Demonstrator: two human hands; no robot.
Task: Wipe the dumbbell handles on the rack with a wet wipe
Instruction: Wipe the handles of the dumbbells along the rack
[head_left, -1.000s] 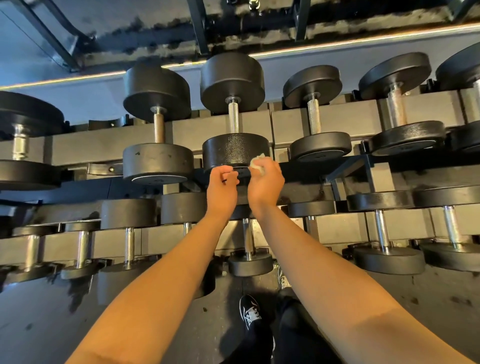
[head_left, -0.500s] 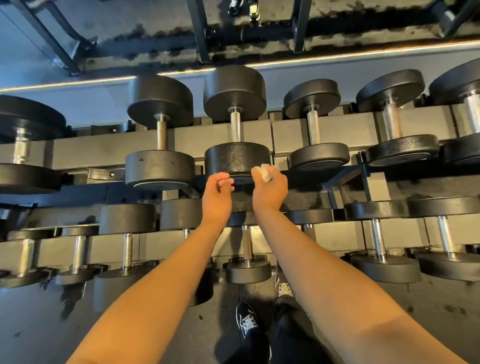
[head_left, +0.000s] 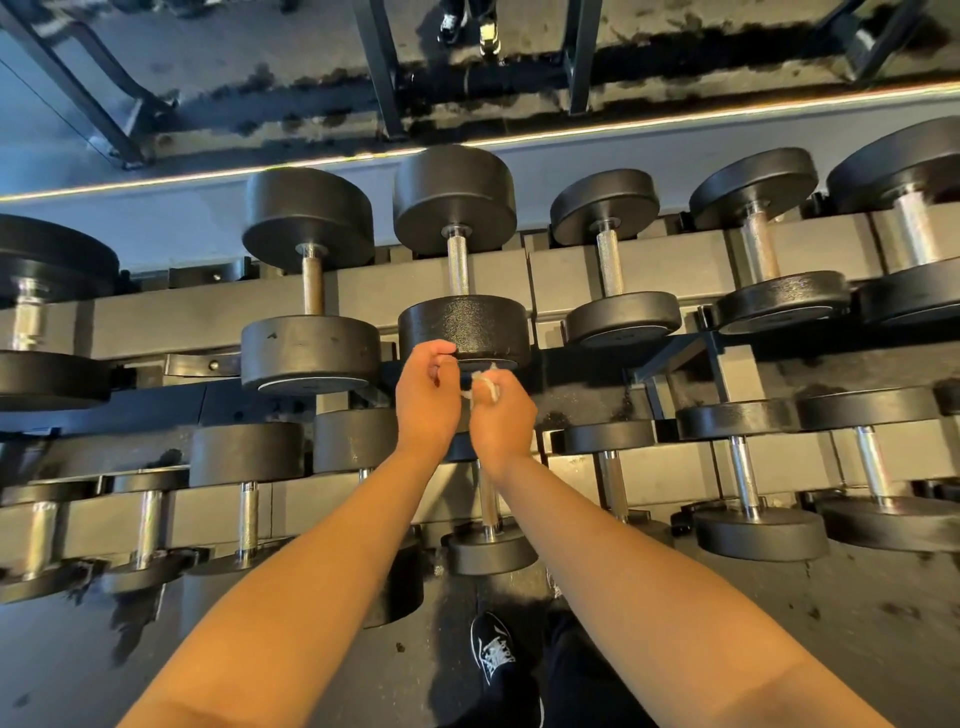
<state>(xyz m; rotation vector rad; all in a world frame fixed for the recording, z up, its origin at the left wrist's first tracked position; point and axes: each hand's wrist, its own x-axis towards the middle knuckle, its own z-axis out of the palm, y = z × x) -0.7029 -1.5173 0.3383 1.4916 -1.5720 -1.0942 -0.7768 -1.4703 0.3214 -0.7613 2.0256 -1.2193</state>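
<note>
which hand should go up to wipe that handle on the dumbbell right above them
Right. The right hand already grips the wet wipe, just below the handle. The left hand holds nothing I can see.

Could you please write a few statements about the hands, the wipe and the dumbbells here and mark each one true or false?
1. The right hand holds the crumpled white wipe. True.
2. The wipe is pressed against a dumbbell handle. False: it is held in front of the rack, below the near weight of the middle top-row dumbbell, away from any handle.
3. The left hand is right beside the right hand, its fingers curled. True.
4. The dumbbells sit on two rows of the rack. True.
5. The left hand is lifting a dumbbell off the rack. False: every dumbbell rests on the rack, and the left hand grips none.
</note>
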